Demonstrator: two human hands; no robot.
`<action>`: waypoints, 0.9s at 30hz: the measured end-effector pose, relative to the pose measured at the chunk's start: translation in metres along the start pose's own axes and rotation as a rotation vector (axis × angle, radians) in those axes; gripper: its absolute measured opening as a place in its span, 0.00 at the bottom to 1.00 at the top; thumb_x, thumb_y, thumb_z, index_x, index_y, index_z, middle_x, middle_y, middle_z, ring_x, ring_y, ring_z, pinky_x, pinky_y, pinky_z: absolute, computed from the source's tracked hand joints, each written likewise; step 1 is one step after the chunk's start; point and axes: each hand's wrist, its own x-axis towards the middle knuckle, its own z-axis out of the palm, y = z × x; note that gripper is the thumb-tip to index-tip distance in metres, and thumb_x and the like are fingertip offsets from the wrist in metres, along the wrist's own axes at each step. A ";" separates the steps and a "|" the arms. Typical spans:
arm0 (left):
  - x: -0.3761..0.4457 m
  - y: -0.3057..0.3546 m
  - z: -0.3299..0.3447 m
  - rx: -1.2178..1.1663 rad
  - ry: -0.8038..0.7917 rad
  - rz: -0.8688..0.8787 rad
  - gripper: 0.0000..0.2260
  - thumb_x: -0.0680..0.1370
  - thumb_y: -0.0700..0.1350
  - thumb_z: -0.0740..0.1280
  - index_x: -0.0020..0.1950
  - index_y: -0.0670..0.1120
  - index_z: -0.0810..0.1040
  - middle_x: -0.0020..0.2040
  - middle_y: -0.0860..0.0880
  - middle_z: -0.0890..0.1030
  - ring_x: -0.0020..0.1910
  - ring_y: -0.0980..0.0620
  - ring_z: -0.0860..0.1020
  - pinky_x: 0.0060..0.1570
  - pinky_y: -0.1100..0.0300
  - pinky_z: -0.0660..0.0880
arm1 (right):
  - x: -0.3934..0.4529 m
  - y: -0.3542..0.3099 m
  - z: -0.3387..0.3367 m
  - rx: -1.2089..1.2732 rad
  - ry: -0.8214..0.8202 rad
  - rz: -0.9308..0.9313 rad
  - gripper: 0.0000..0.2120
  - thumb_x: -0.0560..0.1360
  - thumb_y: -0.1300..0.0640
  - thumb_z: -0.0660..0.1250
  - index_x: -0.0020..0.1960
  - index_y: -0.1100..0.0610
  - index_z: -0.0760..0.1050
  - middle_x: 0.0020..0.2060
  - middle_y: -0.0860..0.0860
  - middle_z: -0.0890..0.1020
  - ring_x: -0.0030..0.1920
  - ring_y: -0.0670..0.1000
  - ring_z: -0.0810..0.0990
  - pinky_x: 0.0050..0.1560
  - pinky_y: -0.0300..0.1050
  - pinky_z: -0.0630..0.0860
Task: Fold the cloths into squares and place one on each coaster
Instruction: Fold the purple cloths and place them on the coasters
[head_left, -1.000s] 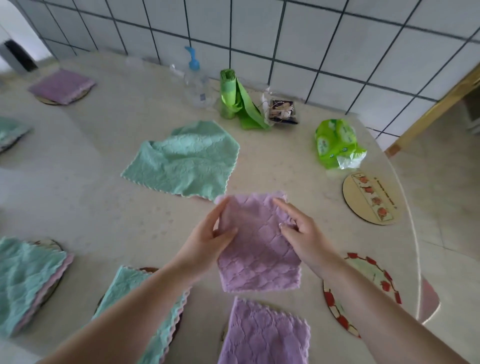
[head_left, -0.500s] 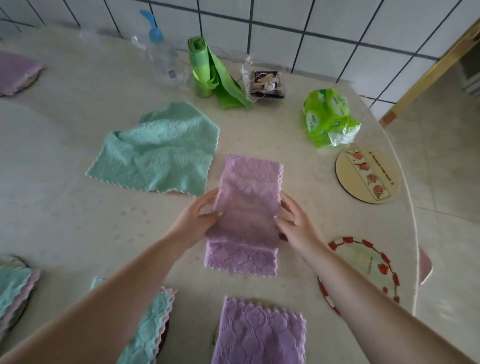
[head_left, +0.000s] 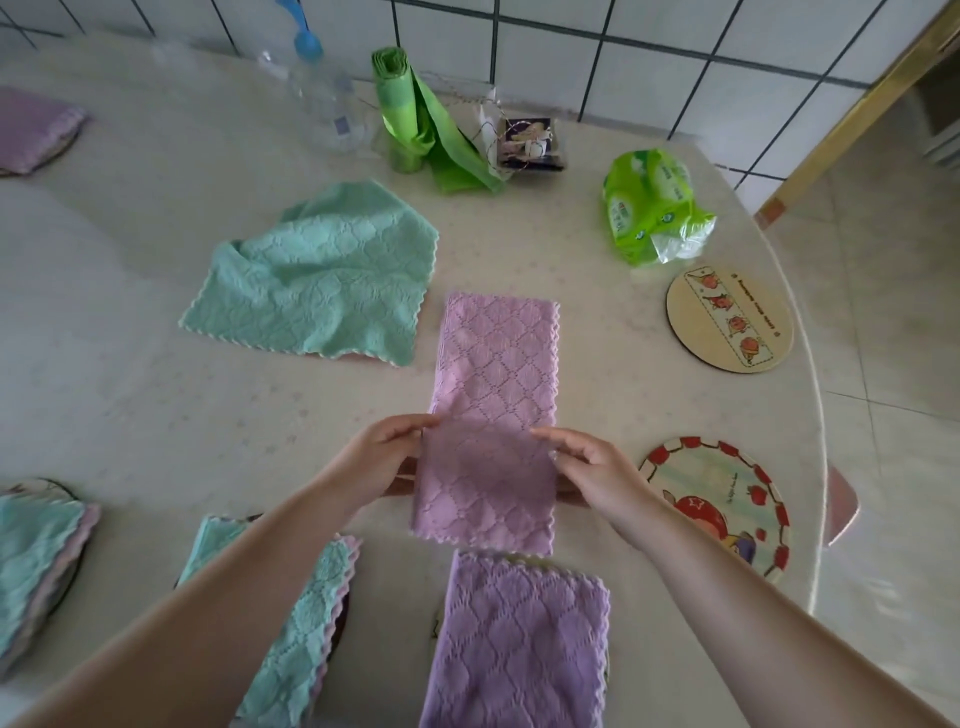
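A purple cloth (head_left: 493, 374), folded into a long strip, lies on the table with its near half lifted. My left hand (head_left: 384, 457) pinches its left edge and my right hand (head_left: 592, 467) pinches its right edge. An unfolded green cloth (head_left: 322, 275) lies spread to the left. Two bare coasters sit at the right: a tan one (head_left: 730, 319) and a red-rimmed one (head_left: 727, 504). Folded cloths rest on coasters near me: a purple one (head_left: 519, 639), a green one (head_left: 296, 634), another green one (head_left: 36, 561) and a far purple one (head_left: 31, 130).
Along the tiled wall stand a clear spray bottle (head_left: 322, 98), a roll of green bags (head_left: 415, 124), a small dark packet (head_left: 527, 145) and a green tissue pack (head_left: 652, 202). The table's curved edge (head_left: 815, 415) runs down the right side.
The purple cloth was laid out longer on the table as a strip. Both hands slid to its side edges and raised the near half. The view shifted closer and to the right.
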 end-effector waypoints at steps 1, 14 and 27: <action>-0.001 -0.002 0.000 -0.028 0.004 -0.029 0.15 0.81 0.37 0.55 0.53 0.52 0.79 0.36 0.52 0.82 0.31 0.54 0.80 0.34 0.60 0.78 | -0.002 0.002 0.002 0.016 -0.005 0.023 0.22 0.79 0.64 0.58 0.50 0.36 0.77 0.52 0.43 0.81 0.46 0.39 0.77 0.58 0.42 0.74; 0.011 0.031 -0.004 0.216 0.144 0.265 0.17 0.73 0.34 0.65 0.38 0.57 0.80 0.35 0.62 0.82 0.36 0.67 0.77 0.39 0.73 0.72 | 0.016 -0.020 -0.012 0.216 0.058 0.142 0.15 0.75 0.67 0.58 0.42 0.54 0.81 0.34 0.54 0.80 0.32 0.50 0.74 0.29 0.36 0.68; 0.078 0.049 0.004 0.187 0.190 0.303 0.26 0.78 0.37 0.60 0.74 0.52 0.59 0.49 0.53 0.79 0.44 0.60 0.77 0.42 0.66 0.73 | 0.083 -0.026 -0.023 -0.219 0.304 -0.008 0.19 0.75 0.47 0.64 0.38 0.63 0.77 0.29 0.53 0.76 0.31 0.48 0.71 0.34 0.44 0.65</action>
